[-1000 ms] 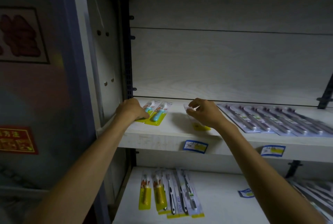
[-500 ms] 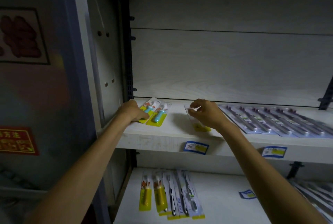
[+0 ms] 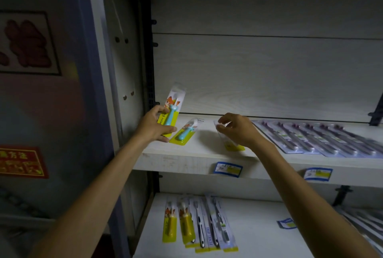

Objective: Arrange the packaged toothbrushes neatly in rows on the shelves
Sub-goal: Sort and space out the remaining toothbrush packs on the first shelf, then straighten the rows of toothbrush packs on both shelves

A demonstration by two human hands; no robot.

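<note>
Yellow-and-blue kids' toothbrush pack point(image 3: 171, 111) is now coming up off the upper shelf point(image 3: 186, 158) in the left hand point(image 3: 154, 126), tilted nearly upright against the side panel, where half a second ago that hand was just resting flat on it at the far left corner. So the person is picking it up to re-lay it, probably to square it with its twin pack point(image 3: 185, 131), which is lying slanted on the shelf just beside the hand. Left fingers are curled round the lower yellow part of the card, thumb across the front, so that one is properly gripped. The right hand point(image 3: 238, 131) is hovering over a clear pack with a yellow bottom point(image 3: 233, 145) in the middle of the shelf, fingertips point(image 3: 220, 127) bent and pinching its top edge, same spot as before, though it's dim and I can't say how firm the hold is. To the right, the row of purple packs point(image 3: 315, 139) is already sitting in a tidy overlapping line, and the lower shelf point(image 3: 259, 226) has a short neat row of mixed packs point(image 3: 199, 222) at its left end. I'd guess the upper left is the bit being sorted next.
</note>
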